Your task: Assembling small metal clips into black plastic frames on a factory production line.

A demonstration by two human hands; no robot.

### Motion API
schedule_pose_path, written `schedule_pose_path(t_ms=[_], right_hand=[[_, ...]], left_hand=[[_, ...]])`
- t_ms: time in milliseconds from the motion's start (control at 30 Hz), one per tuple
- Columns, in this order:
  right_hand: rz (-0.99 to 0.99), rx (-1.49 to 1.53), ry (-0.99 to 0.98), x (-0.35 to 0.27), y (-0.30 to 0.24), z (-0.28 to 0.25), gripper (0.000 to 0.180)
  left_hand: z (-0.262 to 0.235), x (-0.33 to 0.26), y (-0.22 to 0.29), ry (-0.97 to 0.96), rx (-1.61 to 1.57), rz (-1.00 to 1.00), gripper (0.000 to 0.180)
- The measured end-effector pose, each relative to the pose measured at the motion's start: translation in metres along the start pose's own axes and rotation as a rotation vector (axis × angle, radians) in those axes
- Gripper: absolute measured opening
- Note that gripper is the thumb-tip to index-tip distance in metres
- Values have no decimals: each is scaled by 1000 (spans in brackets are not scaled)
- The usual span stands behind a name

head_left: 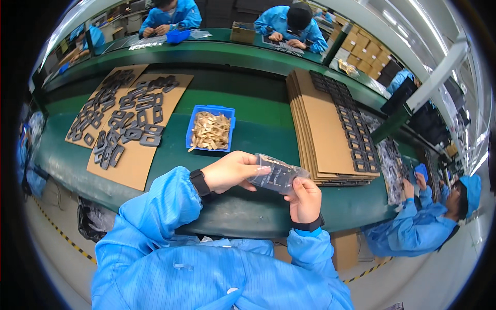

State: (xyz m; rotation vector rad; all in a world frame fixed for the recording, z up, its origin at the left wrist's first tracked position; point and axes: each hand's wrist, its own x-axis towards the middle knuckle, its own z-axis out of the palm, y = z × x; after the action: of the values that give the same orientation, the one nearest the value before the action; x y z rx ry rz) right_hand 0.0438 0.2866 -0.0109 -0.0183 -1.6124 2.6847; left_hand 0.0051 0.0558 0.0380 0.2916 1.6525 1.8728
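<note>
Between my two hands is a clear plastic bag (279, 174) with something dark and flat inside, marked with light print. My left hand (235, 170) grips its left end, thumb on top and fingers beneath. My right hand (305, 199) pinches the lower right edge between thumb and fingers. The bag is held above the green work table (258, 206), near its front edge. Just beyond my left hand stands a blue bin (232, 135) heaped with curled tan strips (211, 130).
Cardboard sheets (137, 168) at left carry many scattered black plastic frames (142, 118). At right, stacked cardboard (315, 124) bears rows of similar frames (351, 126). A co-worker (418, 222) sits at right; others (292, 26) work across a raised green ledge (206, 54). A black-lined container (93, 219) stands below left.
</note>
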Motion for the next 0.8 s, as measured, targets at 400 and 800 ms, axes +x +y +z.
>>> schedule_pose_path(t_ms=[400,800], right_hand=[[-11,-143,-50,-17,-2,-32,13],[53,-318,-211,-40,-57,9,12]], left_hand=[[13,3,-32,-114,-254,-145,35],[37,-47,-44,-157,-744,-28,40]])
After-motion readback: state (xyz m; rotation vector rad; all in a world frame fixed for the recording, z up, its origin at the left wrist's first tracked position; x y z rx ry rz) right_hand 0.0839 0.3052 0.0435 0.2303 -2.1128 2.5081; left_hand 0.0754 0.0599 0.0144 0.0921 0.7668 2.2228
